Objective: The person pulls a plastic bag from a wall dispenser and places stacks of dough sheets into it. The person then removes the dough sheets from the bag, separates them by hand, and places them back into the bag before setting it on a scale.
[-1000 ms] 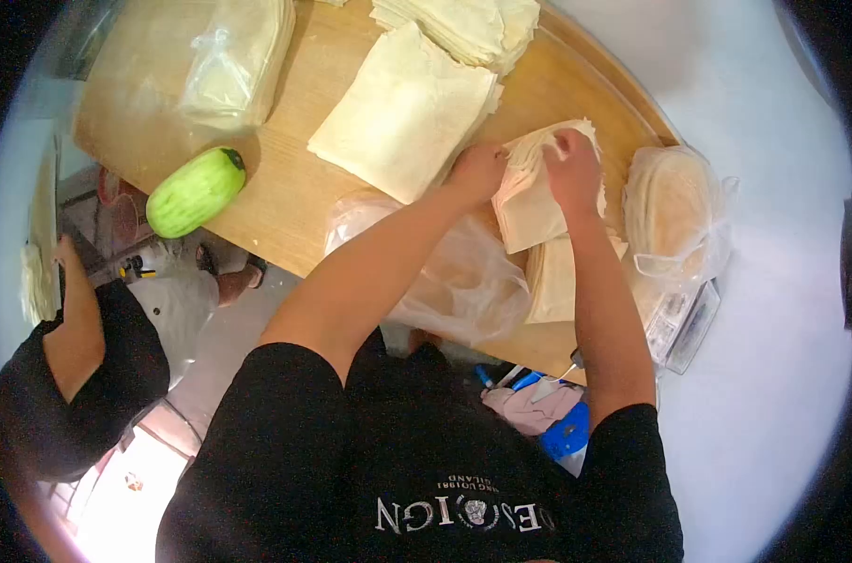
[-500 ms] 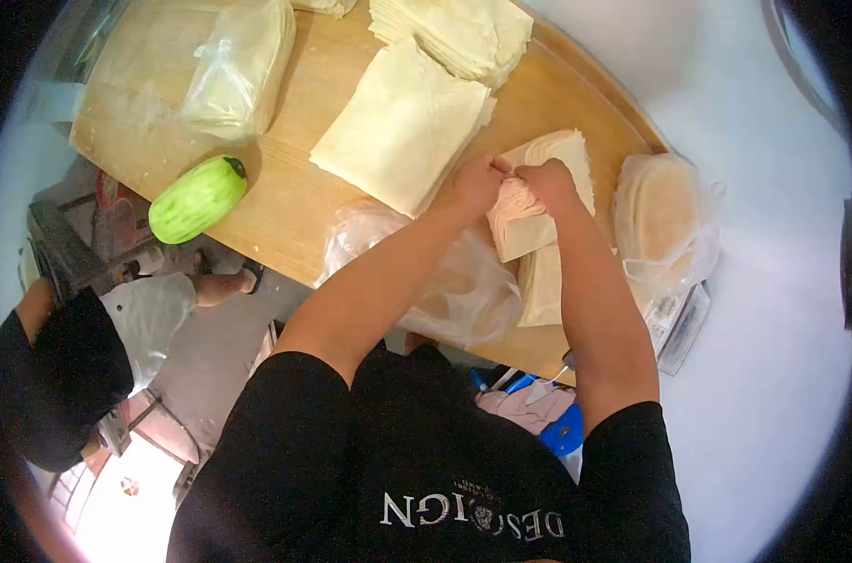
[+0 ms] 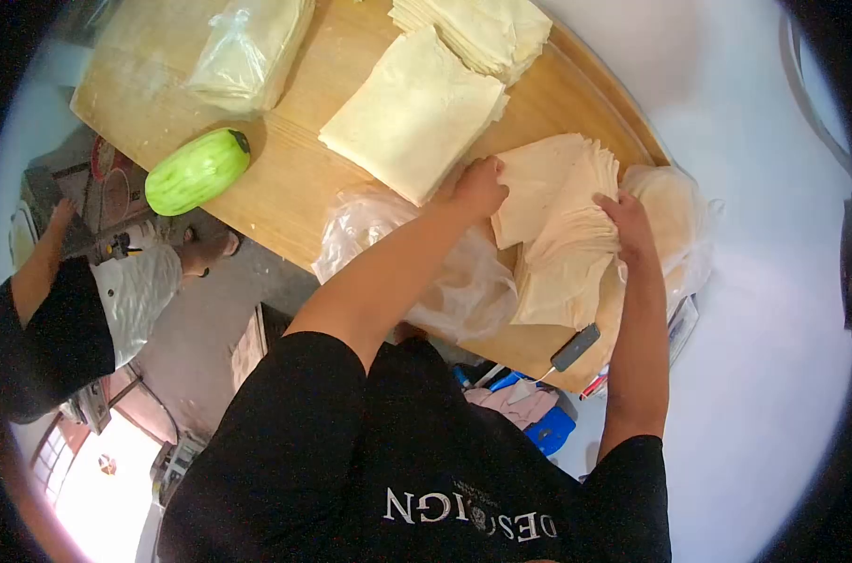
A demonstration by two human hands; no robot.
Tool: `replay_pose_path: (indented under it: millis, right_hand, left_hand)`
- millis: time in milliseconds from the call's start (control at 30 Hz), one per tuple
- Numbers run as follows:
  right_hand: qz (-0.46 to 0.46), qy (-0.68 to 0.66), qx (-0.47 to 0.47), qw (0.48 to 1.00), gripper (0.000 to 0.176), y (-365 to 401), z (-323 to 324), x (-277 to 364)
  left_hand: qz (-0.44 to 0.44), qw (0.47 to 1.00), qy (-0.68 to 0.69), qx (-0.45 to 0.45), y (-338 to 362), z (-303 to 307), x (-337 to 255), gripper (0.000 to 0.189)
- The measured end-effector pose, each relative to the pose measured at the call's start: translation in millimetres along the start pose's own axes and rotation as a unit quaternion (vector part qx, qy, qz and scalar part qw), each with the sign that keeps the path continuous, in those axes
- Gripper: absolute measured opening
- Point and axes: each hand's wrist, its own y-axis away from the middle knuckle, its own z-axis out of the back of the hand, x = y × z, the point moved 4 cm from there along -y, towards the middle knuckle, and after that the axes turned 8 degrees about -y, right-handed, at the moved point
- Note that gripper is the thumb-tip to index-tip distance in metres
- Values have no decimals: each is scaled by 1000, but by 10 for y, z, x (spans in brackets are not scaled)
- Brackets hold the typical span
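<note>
A stack of thin, pale dough sheets (image 3: 557,202) lies fanned out on the wooden table between my hands. At its left edge, my left hand (image 3: 482,188) is closed with the fingers pinching the sheets. My right hand (image 3: 629,225) grips the right edge, thumb on top and the other fingers partly hidden. Beneath and nearer to me is a lower pile of dough sheets (image 3: 557,291). A larger square stack of dough sheets (image 3: 412,113) sits just beyond my left hand, with another folded stack (image 3: 477,33) behind it.
A crumpled clear plastic bag (image 3: 445,281) lies below my left forearm. Bagged round wrappers (image 3: 675,220) sit at right. A peeled green gourd (image 3: 199,172) and bagged sheets (image 3: 247,61) are at left. A phone-like dark device (image 3: 576,347) rests at the near edge. Another person (image 3: 50,338) stands at left.
My hands were together over the bunched, folded sheets. Now my right hand has moved right and the sheets are spread out flatter between both hands. The dark device has come into view.
</note>
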Motion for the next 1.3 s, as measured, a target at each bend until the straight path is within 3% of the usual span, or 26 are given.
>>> replay_pose_path:
  millis: [33,67,100,200,367,500,567,600,633,700,733,767,800,833,900,933,967,1000,1033,1067,1100,1133,1167,1200,1233,1300]
  right_hand:
    - [-3,-31,15,999,32,71,47,39]
    - [15,66,11,998,31,-87,355,-101]
    - [13,63,10,998,31,-58,468,-96]
    - [-5,-81,54,995,37,110,686,-43]
    - [32,-123,60,990,40,353,1170,74]
    - [62,-74,35,995,43,845,1212,538]
    - [111,-1,63,992,41,1131,1102,796]
    - [104,51,69,991,41,1295,1002,929]
    - [138,116,67,981,40,1486,833,1054]
    - [206,310,51,927,40,1842,592,1075]
    - [160,556,-6,816,43,2022,353,1083]
    - [188,572,31,798,46,2197,138,996]
    - [286,526,39,800,50,2366,30,886]
    - [336,497,49,799,53,2489,1,820]
    - [216,196,-9,956,54,2538,377,471]
    - [221,194,-4,956,54,2482,509,187]
    - [209,63,-91,972,54,2339,726,-158]
    - [191,-73,-175,963,54,2211,851,-450]
    - [170,-229,-110,952,55,2153,587,-613]
    - [95,-394,-35,913,56,2136,305,-695]
    - [13,-541,41,840,57,2136,79,-738]
    - [10,-540,47,840,57,2106,12,-707]
    - [61,-555,102,823,62,2041,-65,-586]
    - [108,-569,156,800,67,2015,-155,-501]
    - [94,-571,164,799,67,2005,-163,-514]
    - [121,-537,130,824,58,1916,-9,-421]
  left_hand:
    - [5,1000,-14,-4,15,-12,-11,37]
    - [10,1000,-28,-8,40,-4,-44,39]
    - [10,999,-30,-5,84,33,-122,39]
    - [27,996,-83,-24,171,67,-217,41]
    - [-17,994,-88,-55,99,-22,-136,40]
    - [-99,981,-156,-66,423,113,-748,37]
    - [-63,981,118,142,463,-309,-989,41]
    - [78,915,308,247,661,-408,-1248,48]
    - [212,785,474,336,928,-493,-1565,56]
    - [225,601,634,432,1165,-693,-1948,61]
    - [221,605,631,432,1306,-695,-2014,61]
    - [127,590,706,372,1388,-603,-2128,61]
    - [30,564,767,306,1451,-502,-2208,61]
    - [23,567,764,305,1500,-520,-2161,61]
    - [-116,651,711,239,1508,-411,-1928,63]
    - [-50,548,779,300,1630,-203,-1986,62]
    - [-56,553,778,294,1632,-170,-1946,62]
    - [-90,526,791,300,1618,-143,-1903,60]
    - [-122,496,802,308,1627,-109,-1891,59]
    - [-128,502,800,304,1628,-57,-1920,59]
    - [-123,487,808,309,1629,-11,-1959,56]
    - [-115,470,818,311,1648,24,-1975,54]
    - [-115,472,820,302,1632,17,-1965,54]
    - [-153,610,726,280,1608,-19,-1952,52]
    - [-181,731,608,250,1633,-62,-1909,51]
    - [-301,824,459,143,1850,103,-2117,53]
